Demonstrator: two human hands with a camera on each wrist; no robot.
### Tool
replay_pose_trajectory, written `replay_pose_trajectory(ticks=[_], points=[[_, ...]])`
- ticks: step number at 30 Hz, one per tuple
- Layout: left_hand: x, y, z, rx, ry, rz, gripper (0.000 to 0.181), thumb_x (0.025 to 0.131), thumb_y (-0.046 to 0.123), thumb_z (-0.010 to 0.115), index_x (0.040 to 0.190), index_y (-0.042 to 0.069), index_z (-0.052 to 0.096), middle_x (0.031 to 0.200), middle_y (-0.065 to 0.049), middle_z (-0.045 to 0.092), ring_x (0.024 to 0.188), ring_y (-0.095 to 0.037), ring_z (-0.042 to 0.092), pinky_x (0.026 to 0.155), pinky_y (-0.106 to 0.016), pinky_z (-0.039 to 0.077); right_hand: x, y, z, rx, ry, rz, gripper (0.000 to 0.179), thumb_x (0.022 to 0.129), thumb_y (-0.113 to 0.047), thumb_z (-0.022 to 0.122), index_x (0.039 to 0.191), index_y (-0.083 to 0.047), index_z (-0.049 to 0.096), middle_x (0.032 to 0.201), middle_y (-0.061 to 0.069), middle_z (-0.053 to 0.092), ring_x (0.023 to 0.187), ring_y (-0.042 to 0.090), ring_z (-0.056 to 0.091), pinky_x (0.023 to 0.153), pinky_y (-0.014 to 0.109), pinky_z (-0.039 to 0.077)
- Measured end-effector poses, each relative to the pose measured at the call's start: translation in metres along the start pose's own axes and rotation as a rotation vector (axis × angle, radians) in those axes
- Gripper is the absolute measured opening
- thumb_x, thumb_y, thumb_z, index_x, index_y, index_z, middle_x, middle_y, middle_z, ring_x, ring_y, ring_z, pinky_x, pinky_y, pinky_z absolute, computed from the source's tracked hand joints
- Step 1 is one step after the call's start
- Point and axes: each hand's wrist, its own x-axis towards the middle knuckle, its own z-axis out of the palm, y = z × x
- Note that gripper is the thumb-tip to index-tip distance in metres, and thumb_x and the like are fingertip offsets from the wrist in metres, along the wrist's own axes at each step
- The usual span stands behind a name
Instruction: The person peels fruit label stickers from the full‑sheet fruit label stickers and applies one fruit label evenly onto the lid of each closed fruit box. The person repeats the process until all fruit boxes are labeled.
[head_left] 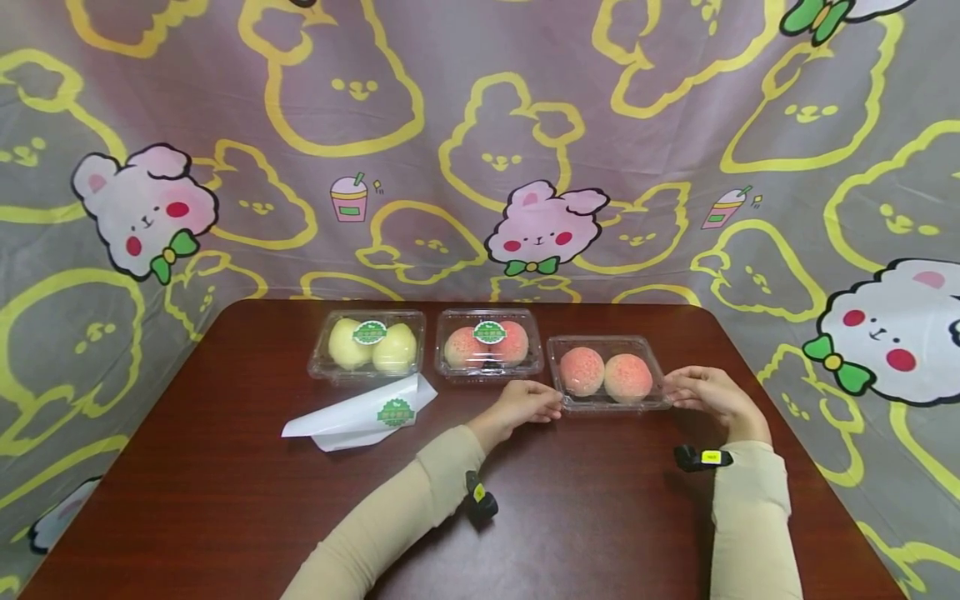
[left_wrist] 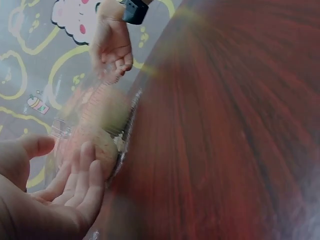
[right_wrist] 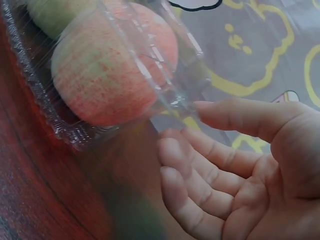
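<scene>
A clear plastic fruit box with two round pinkish-red fruits inside lies on the table at the right, its lid down. My left hand is at its near left corner, fingertips right at the edge. In the left wrist view the fingers of that hand are extended alongside the box, thumb apart. My right hand is at the box's right end. The right wrist view has its thumb at the box corner and the other fingers loosely bent below, with a gap between.
Left of this box stand two more clear boxes with green round labels: one with pinkish-red fruits, one with pale yellow-green fruits. A white sheet bearing a green sticker lies in front of them on the dark wooden table. Patterned cloth surrounds the table.
</scene>
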Motion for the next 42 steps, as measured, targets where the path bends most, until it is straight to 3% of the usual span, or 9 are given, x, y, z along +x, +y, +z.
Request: replay_pose_trajectory(ticks=[6,17,23,29,36,42], points=[[0.007,0.002,0.003,0.009,0.104,0.062,0.025,0.092,0.011,0.061,0.106,-0.009,0.067,0.097,-0.027,0.072,0.062,-0.003,0.063,0.071,-0.026,0.059,0.01,0.002,0.003,-0.051,0.055,-0.005,0.047,0.099,-0.02,0.053,0.128,0.016,0.047,0.082,-0.021,0.064,0.078,-0.003,0.065,0.074,0.019,0.057],[0.014,0.005,0.008,-0.018,0.163,0.029,0.024,0.093,0.008,0.059,0.106,-0.01,0.068,0.099,-0.029,0.071,0.057,-0.002,0.058,0.066,-0.024,0.059,0.017,-0.001,0.007,-0.09,0.092,-0.006,0.046,0.1,-0.017,0.049,0.131,0.016,0.045,0.081,-0.019,0.064,0.078,-0.004,0.062,0.071,0.016,0.055],[0.011,0.006,0.006,-0.004,0.12,0.008,0.023,0.092,0.007,0.061,0.104,-0.01,0.068,0.094,-0.027,0.072,0.057,-0.003,0.06,0.067,-0.026,0.059,0.013,-0.004,0.007,-0.095,0.065,-0.007,0.043,0.098,-0.013,0.05,0.128,0.017,0.046,0.08,-0.017,0.064,0.077,-0.002,0.062,0.071,0.018,0.056],[0.005,0.006,0.003,-0.008,0.063,-0.017,0.021,0.09,0.006,0.063,0.103,-0.011,0.067,0.084,-0.02,0.073,0.054,-0.003,0.059,0.059,-0.019,0.056,0.007,-0.004,0.005,-0.075,0.009,-0.01,0.041,0.098,-0.014,0.051,0.124,0.018,0.048,0.08,-0.016,0.065,0.076,-0.001,0.064,0.071,0.02,0.056],[-0.004,0.007,0.002,0.008,-0.008,-0.055,0.022,0.091,0.006,0.062,0.105,-0.011,0.065,0.095,-0.027,0.072,0.054,-0.003,0.06,0.059,-0.018,0.056,-0.001,-0.005,0.004,-0.069,-0.062,-0.016,0.036,0.098,-0.01,0.05,0.12,0.018,0.049,0.081,-0.014,0.065,0.076,0.0,0.064,0.071,0.02,0.056],[-0.01,0.007,0.0,0.038,-0.052,-0.075,0.022,0.091,0.006,0.063,0.103,-0.011,0.067,0.095,-0.026,0.073,0.055,-0.004,0.061,0.063,-0.022,0.058,-0.008,-0.006,0.002,-0.062,-0.127,-0.017,0.029,0.097,-0.007,0.05,0.113,0.016,0.053,0.08,-0.011,0.066,0.075,0.003,0.064,0.07,0.021,0.056]])
